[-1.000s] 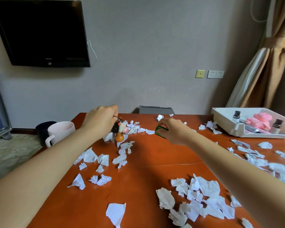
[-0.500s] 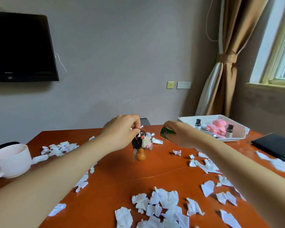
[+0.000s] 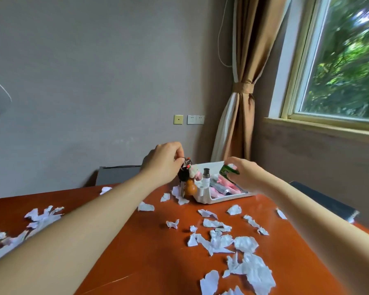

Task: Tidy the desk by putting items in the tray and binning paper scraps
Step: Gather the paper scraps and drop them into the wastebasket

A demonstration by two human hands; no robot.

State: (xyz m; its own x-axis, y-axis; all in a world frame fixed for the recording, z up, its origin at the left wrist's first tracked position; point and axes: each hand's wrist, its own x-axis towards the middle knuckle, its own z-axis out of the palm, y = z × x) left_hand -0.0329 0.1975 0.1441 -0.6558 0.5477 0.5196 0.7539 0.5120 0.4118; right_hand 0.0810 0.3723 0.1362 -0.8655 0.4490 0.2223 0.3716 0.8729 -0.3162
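Note:
My left hand [image 3: 163, 165] pinches a key bunch [image 3: 186, 180] by its ring; a black fob, a key, a pale charm and an orange gourd hang from it just left of the white tray [image 3: 219, 198]. My right hand [image 3: 242, 175] grips a small green packet [image 3: 228, 171] above the tray. Inside the tray lie a small dark-capped bottle [image 3: 206, 177] and pink items [image 3: 224, 188]. White paper scraps [image 3: 219, 239] are scattered over the orange-brown desk [image 3: 136, 252].
More scraps [image 3: 41, 216] lie on the left of the desk beside my left forearm. A dark flat object [image 3: 326, 201] sits at the desk's right edge. A grey chair back [image 3: 117, 174] stands behind the desk. Curtain and window are on the right.
My view has swung right. Both hands have carried the key bunch and the green packet rightward to the tray; the packet is now over it.

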